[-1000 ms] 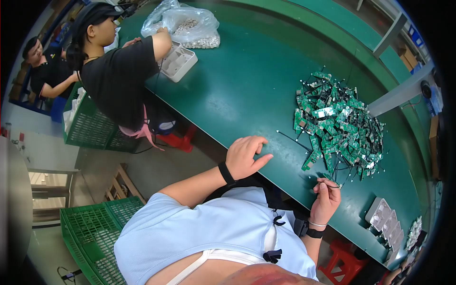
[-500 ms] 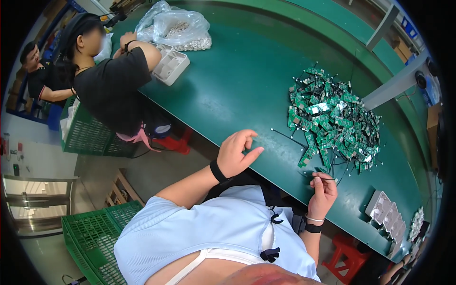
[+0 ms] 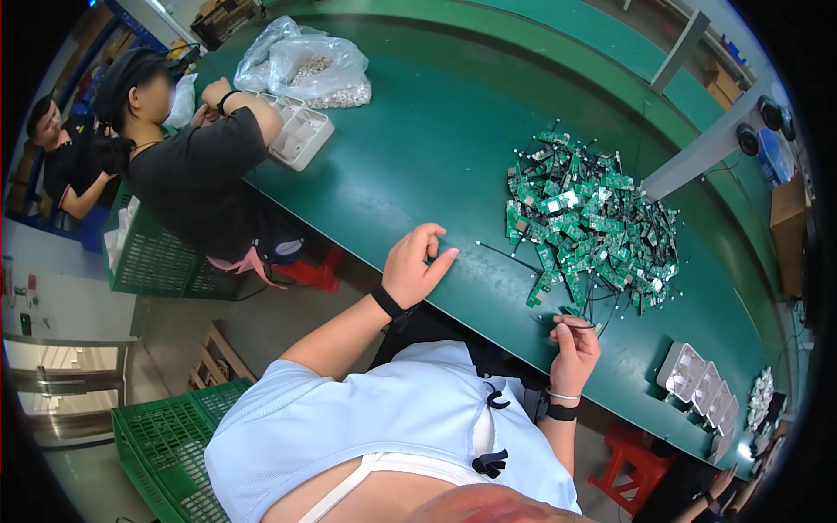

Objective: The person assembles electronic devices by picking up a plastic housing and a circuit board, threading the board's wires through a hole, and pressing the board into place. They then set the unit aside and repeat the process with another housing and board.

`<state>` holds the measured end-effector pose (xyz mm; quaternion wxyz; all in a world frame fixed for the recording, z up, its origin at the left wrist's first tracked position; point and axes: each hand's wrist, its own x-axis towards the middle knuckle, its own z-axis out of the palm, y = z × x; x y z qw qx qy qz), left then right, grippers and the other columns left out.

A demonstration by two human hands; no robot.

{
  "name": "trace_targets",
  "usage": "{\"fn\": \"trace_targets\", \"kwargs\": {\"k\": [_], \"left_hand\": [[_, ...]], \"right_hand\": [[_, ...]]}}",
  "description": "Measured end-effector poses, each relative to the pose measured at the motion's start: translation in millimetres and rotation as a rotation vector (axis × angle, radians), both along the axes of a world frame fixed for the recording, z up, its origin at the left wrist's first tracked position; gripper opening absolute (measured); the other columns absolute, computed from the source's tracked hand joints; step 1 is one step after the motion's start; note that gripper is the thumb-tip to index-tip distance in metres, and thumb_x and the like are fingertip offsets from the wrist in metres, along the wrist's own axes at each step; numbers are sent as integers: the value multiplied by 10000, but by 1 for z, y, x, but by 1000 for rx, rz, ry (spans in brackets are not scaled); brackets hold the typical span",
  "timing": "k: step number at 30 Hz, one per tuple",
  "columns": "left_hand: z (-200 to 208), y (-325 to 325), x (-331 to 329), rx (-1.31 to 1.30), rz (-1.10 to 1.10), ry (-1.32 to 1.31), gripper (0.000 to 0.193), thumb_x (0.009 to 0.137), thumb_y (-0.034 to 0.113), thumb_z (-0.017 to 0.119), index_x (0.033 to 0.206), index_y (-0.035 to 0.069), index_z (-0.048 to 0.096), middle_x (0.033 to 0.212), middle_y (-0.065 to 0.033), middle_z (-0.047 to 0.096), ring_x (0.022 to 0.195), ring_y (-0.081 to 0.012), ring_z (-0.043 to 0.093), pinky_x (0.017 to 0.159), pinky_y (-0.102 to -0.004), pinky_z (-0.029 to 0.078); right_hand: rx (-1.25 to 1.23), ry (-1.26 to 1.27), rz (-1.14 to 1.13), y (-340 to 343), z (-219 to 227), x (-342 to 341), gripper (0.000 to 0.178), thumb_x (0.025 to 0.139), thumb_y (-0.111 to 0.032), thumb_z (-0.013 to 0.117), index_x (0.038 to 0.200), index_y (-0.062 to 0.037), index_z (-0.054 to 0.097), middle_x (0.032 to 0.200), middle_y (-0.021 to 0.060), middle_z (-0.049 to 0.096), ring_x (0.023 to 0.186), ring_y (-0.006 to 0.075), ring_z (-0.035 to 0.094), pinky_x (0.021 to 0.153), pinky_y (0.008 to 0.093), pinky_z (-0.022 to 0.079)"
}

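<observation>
A big heap of small green circuit boards (image 3: pixel 602 218) with thin black wires lies on the green table (image 3: pixel 401 166). At the heap's near edge my right hand (image 3: pixel 575 353) is closed, thumb against fingers, on a black wire (image 3: pixel 574 326). Other wires of the heap run close to these fingers, and I cannot tell which board the pinched one belongs to. Farther left, my left hand (image 3: pixel 417 266) is over the table's front edge with curled fingers and the thumb apart. Nothing is in it. A loose wire end (image 3: pixel 506 254) sticks out of the heap toward it.
To the left, a co-worker (image 3: pixel 192 144) handles a white compartment tray (image 3: pixel 307 139) near a clear plastic bag of small parts (image 3: pixel 323 70). White housings (image 3: pixel 684 370) stand in a row at the right. A metal post (image 3: pixel 697 157) rises behind the heap. Green crates (image 3: pixel 166 436) sit at lower left.
The whole view has shifted slightly, moving the table scene left. Both my hands keep nearly the same pose, the right one still on the wire. The co-worker's hands have moved a little.
</observation>
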<state>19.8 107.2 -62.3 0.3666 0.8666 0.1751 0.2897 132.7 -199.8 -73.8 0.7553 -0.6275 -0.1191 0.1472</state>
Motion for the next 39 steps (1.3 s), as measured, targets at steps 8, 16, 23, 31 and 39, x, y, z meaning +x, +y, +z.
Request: {"fn": "trace_targets", "kwargs": {"k": [8, 16, 23, 31, 39], "left_hand": [[8, -4, 4, 90, -55, 100, 328, 910, 218, 786, 1133, 55, 609, 764, -57, 574, 719, -277, 606, 656, -416, 488], [8, -3, 3, 150, -76, 122, 294, 900, 223, 792, 1093, 73, 628, 748, -47, 567, 712, -279, 618, 649, -421, 489], [7, -3, 5, 151, -100, 118, 271, 899, 208, 789, 1073, 71, 634, 738, -47, 567, 706, -279, 618, 642, -422, 487], [3, 0, 8, 143, -147, 132, 254, 891, 175, 798, 1055, 48, 650, 707, -76, 567, 643, -293, 593, 603, -425, 463], [-6, 6, 6, 173, -213, 152, 238, 922, 178, 780, 1076, 49, 651, 707, -61, 546, 630, -256, 555, 610, -402, 439]], "right_hand": [[57, 42, -16, -4, -6, 3, 126, 981, 35, 685, 1106, 30, 690, 1085, 149, 755, 820, 122, 667, 745, 249, 549], [154, 109, 16, -8, -11, 11, 130, 986, 34, 664, 1114, 11, 676, 1104, 157, 733, 822, 152, 640, 750, 276, 526], [329, 224, 86, -23, -15, 25, 107, 992, 16, 661, 1092, -22, 668, 1117, 146, 684, 872, 184, 601, 820, 331, 512], [422, 325, 40, -21, -19, 24, 112, 973, 0, 692, 1077, -34, 671, 1101, 144, 677, 892, 198, 590, 854, 374, 502], [543, 423, -8, -14, -10, 19, 91, 974, 11, 686, 1056, -29, 690, 1090, 149, 694, 900, 194, 601, 867, 365, 508]]}}
